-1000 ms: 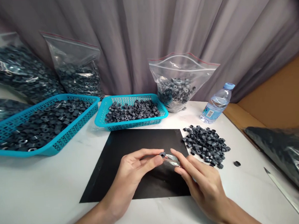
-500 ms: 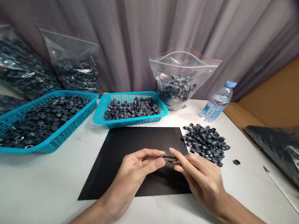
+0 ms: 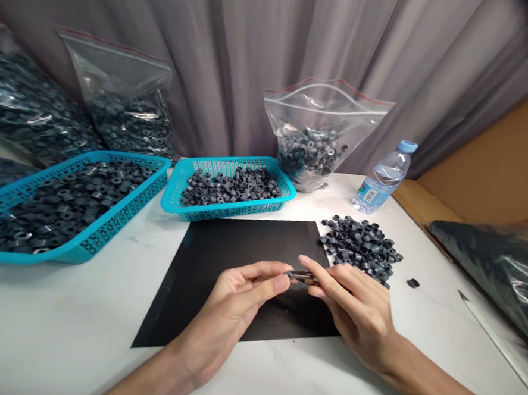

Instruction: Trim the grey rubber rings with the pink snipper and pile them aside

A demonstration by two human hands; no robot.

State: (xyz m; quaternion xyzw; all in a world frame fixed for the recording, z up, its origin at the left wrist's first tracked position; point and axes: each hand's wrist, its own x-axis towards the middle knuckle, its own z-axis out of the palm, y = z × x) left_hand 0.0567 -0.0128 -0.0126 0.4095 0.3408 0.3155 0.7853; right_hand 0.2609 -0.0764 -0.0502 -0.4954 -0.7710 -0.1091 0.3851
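Over the black mat (image 3: pixel 231 247), my left hand (image 3: pixel 241 306) pinches a small dark grey plastic ring (image 3: pixel 289 274) between thumb and fingertips. From the other side, my right hand (image 3: pixel 360 305) holds a slim metal tool with two thin prongs (image 3: pixel 303 275), its tip meeting the ring. Whether it is tweezers or snips cannot be made out, as the fingers cover its rear. A pile of similar dark rings (image 3: pixel 360 242) lies just beyond my right hand, with a single loose ring (image 3: pixel 413 283) to the right of it.
Two blue perforated baskets (image 3: pixel 229 210) (image 3: pixel 112 207) hold many dark rings, at the back and the left. Zip bags of rings (image 3: pixel 310 153) (image 3: pixel 129 116) stand against the curtain. A water bottle (image 3: pixel 385 178) stands back right; a knife-like strip (image 3: pixel 496 341) lies near a dark plastic bag (image 3: pixel 496 267).
The view has shifted slightly. The tool now looks flatter and its prongs appear closer together at the ring; both hands keep their grip.
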